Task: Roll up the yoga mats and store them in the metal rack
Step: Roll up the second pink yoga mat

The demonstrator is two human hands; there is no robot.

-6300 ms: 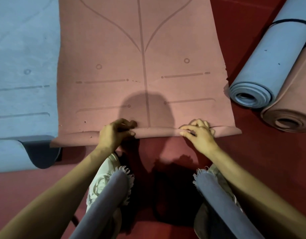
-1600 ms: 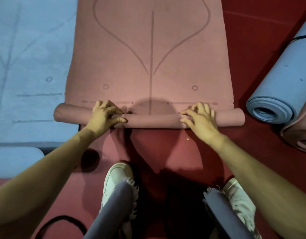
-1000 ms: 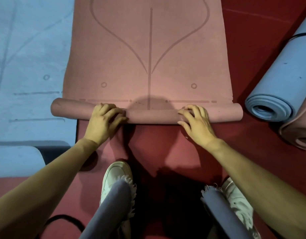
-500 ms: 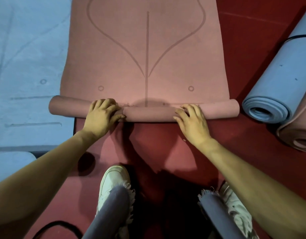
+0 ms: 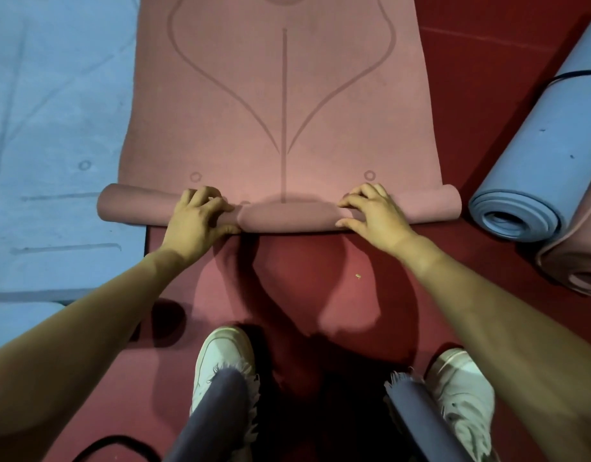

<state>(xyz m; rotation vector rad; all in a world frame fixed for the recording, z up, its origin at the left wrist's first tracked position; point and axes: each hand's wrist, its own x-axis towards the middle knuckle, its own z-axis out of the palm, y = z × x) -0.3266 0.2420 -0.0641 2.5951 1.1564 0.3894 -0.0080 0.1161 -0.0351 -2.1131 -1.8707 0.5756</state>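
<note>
pink mat (image 5: 287, 95): spread flat, near end rolled into a thin tube
blue mat (image 5: 54, 128): flat, touching its left edge
rolled blue mat (image 5: 547, 145): lying right
rolled pink mat (image 5: 574, 258): against it

Gripping the rolled end of the pink mat (image 5: 284, 95) with left hand (image 5: 197, 221) and right hand (image 5: 375, 215), fingers curled over it. On the floor (image 5: 487, 45): flat blue mat (image 5: 54, 111) left, rolled blue mat (image 5: 547, 155) and rolled pink mat (image 5: 581, 261) right.

Left hand (image 5: 198, 221) and right hand (image 5: 378, 215) bare, forearms (image 5: 97, 321) bare too. Trousers (image 5: 214, 418) slate blue-grey, cuffs (image 5: 235, 367) frayed into pale fringe. White sneakers (image 5: 220, 351), seam lines across the toe.
</note>
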